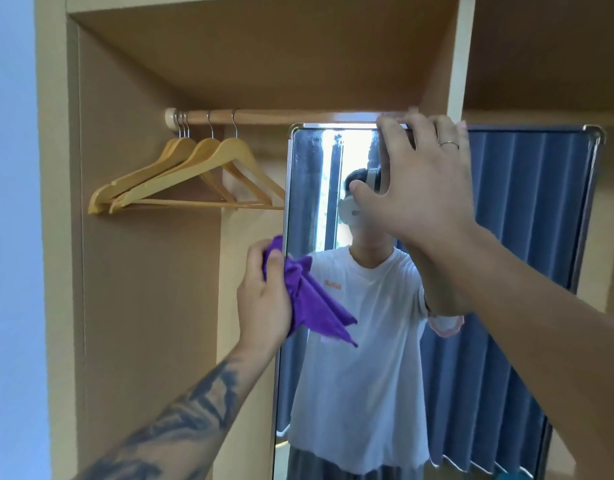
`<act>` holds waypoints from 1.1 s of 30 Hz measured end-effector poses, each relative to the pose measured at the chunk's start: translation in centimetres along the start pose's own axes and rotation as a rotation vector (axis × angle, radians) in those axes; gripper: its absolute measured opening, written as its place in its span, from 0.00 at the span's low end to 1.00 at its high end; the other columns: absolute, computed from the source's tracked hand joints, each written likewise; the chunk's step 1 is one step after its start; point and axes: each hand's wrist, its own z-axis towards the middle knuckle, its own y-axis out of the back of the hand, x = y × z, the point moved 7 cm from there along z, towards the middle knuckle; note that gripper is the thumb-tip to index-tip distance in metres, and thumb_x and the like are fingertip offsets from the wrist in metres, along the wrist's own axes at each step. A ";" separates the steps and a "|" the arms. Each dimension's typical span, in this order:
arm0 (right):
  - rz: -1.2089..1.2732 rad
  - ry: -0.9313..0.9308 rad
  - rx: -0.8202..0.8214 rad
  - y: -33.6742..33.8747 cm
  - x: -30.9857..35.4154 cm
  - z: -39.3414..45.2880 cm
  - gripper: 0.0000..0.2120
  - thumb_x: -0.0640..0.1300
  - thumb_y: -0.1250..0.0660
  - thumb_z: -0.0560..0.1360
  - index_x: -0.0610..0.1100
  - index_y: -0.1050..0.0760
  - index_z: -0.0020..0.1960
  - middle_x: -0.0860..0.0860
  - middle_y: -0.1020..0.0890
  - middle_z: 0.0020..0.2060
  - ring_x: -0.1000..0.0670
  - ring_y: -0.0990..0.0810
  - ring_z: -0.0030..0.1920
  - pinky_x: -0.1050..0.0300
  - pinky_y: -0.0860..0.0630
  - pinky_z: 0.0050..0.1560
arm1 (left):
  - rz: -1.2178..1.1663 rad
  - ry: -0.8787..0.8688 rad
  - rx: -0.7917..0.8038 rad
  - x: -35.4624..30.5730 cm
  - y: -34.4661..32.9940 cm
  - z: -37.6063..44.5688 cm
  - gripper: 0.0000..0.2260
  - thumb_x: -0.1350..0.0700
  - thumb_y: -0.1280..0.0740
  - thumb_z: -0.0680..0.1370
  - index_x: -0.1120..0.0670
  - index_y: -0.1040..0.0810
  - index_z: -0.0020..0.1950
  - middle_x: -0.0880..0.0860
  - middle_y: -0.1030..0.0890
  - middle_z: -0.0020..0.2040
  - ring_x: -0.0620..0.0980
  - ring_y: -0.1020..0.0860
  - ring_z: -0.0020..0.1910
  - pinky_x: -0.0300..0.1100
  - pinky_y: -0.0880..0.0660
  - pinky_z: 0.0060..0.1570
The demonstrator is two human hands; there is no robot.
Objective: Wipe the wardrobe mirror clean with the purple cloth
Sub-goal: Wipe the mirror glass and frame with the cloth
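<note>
gripping bunched purple cloth [310, 299] in left hand [264, 299], beside mirror [506, 271] edge

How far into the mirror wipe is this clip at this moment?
Early, it seems. Done: the left hand grips the bunched purple cloth at the mirror's left edge. In hand: the right hand rests spread at the mirror's top rim, apparently steadying it. Left: hazy smears still show on the upper-left glass, and whether the cloth touches the glass cannot be told, so most wiping appears still ahead.

One mirror [506, 271], one purple cloth [312, 303], one hanging rail [281, 116], two hands, several wooden hangers [194, 174].
</note>
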 end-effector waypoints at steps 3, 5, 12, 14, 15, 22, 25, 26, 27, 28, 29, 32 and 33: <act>-0.006 -0.009 0.005 0.0 0.1 0.0 0.37 0.63 0.33 0.72 0.50 0.34 0.77 0.46 0.28 0.72 0.38 0.37 0.77 0.38 0.51 0.81 | 0.056 0.007 -0.013 2.0 0.9 -3.3 0.11 0.45 0.45 0.85 0.45 0.24 0.58 0.43 0.18 0.45 0.46 0.19 0.46 0.55 0.23 0.56; -0.007 -0.008 0.009 0.1 0.1 0.0 0.37 0.63 0.33 0.72 0.50 0.34 0.77 0.46 0.28 0.72 0.38 0.37 0.77 0.38 0.51 0.81 | 0.046 0.005 -0.003 2.3 1.1 -3.9 0.12 0.44 0.45 0.84 0.43 0.24 0.59 0.44 0.17 0.47 0.48 0.19 0.48 0.55 0.23 0.57; -0.033 -0.011 0.017 0.0 0.1 0.1 0.37 0.63 0.32 0.72 0.49 0.34 0.77 0.45 0.28 0.72 0.37 0.37 0.77 0.37 0.50 0.81 | 0.083 -0.093 -0.015 -0.9 0.1 0.2 0.10 0.44 0.45 0.84 0.43 0.25 0.52 0.45 0.18 0.44 0.52 0.18 0.48 0.60 0.23 0.57; -0.029 -0.009 0.018 0.1 0.1 0.1 0.37 0.63 0.32 0.72 0.49 0.34 0.77 0.45 0.28 0.72 0.37 0.37 0.78 0.37 0.51 0.81 | 0.077 -0.134 -0.008 -2.7 -0.4 2.1 0.10 0.44 0.44 0.84 0.44 0.25 0.52 0.46 0.19 0.43 0.53 0.18 0.47 0.60 0.23 0.57; -0.028 -0.007 0.020 0.1 0.1 0.1 0.37 0.63 0.33 0.73 0.49 0.34 0.78 0.45 0.28 0.73 0.37 0.37 0.78 0.37 0.51 0.81 | 0.085 -0.162 -0.011 -3.9 -0.6 3.0 0.10 0.44 0.44 0.85 0.46 0.25 0.52 0.47 0.19 0.43 0.53 0.19 0.47 0.59 0.23 0.56; -0.015 0.002 0.025 0.2 -0.1 0.0 0.38 0.64 0.32 0.73 0.50 0.35 0.78 0.46 0.29 0.74 0.38 0.38 0.79 0.38 0.51 0.81 | 0.136 -0.207 -0.089 -11.3 -2.1 10.5 0.09 0.40 0.42 0.81 0.40 0.27 0.45 0.40 0.21 0.42 0.54 0.22 0.59 0.60 0.34 0.72; -0.024 -0.003 0.031 0.1 -0.1 0.1 0.38 0.64 0.32 0.73 0.50 0.35 0.78 0.47 0.29 0.74 0.38 0.38 0.79 0.39 0.51 0.81 | 0.126 -0.169 -0.093 -11.1 -2.6 11.4 0.11 0.36 0.44 0.79 0.40 0.28 0.46 0.41 0.18 0.41 0.53 0.19 0.58 0.61 0.35 0.73; -0.030 -0.004 0.031 0.1 -0.1 0.2 0.38 0.64 0.33 0.73 0.50 0.35 0.78 0.46 0.29 0.74 0.38 0.38 0.79 0.39 0.51 0.81 | 0.137 -0.157 -0.091 -10.7 -2.7 11.2 0.13 0.34 0.44 0.78 0.40 0.28 0.47 0.41 0.17 0.41 0.54 0.20 0.61 0.61 0.35 0.73; -0.036 -0.003 0.031 0.1 -0.1 0.2 0.37 0.64 0.33 0.73 0.50 0.35 0.78 0.46 0.29 0.74 0.38 0.37 0.78 0.39 0.50 0.81 | 0.150 -0.149 -0.089 -10.2 -2.7 10.6 0.14 0.33 0.45 0.79 0.40 0.27 0.47 0.41 0.16 0.42 0.57 0.22 0.65 0.59 0.35 0.73; -0.041 -0.003 0.033 0.0 -0.1 0.3 0.37 0.64 0.33 0.73 0.50 0.35 0.78 0.46 0.29 0.74 0.38 0.37 0.78 0.38 0.50 0.81 | 0.155 -0.148 -0.089 -9.6 -2.6 9.9 0.14 0.34 0.45 0.80 0.42 0.26 0.49 0.42 0.17 0.45 0.57 0.24 0.66 0.55 0.32 0.71; -0.043 -0.003 0.035 0.0 -0.1 0.3 0.37 0.64 0.33 0.73 0.51 0.35 0.77 0.46 0.29 0.74 0.38 0.37 0.78 0.38 0.50 0.81 | 0.157 -0.147 -0.080 -8.9 -2.5 8.9 0.15 0.36 0.44 0.82 0.44 0.25 0.51 0.44 0.18 0.47 0.55 0.24 0.65 0.50 0.30 0.66; -0.038 -0.002 0.040 -0.1 -0.1 0.3 0.37 0.65 0.34 0.72 0.51 0.35 0.77 0.47 0.29 0.73 0.38 0.37 0.78 0.38 0.50 0.81 | 0.134 -0.138 -0.036 -6.7 -1.9 5.4 0.15 0.41 0.44 0.86 0.50 0.24 0.55 0.44 0.18 0.48 0.40 0.20 0.50 0.37 0.28 0.51; -0.037 -0.002 0.044 -0.1 -0.1 0.3 0.37 0.65 0.34 0.73 0.51 0.35 0.77 0.47 0.29 0.73 0.38 0.37 0.78 0.38 0.50 0.81 | 0.111 -0.129 -0.028 -5.8 -1.6 4.4 0.14 0.42 0.44 0.86 0.49 0.24 0.54 0.44 0.17 0.46 0.38 0.20 0.47 0.35 0.28 0.50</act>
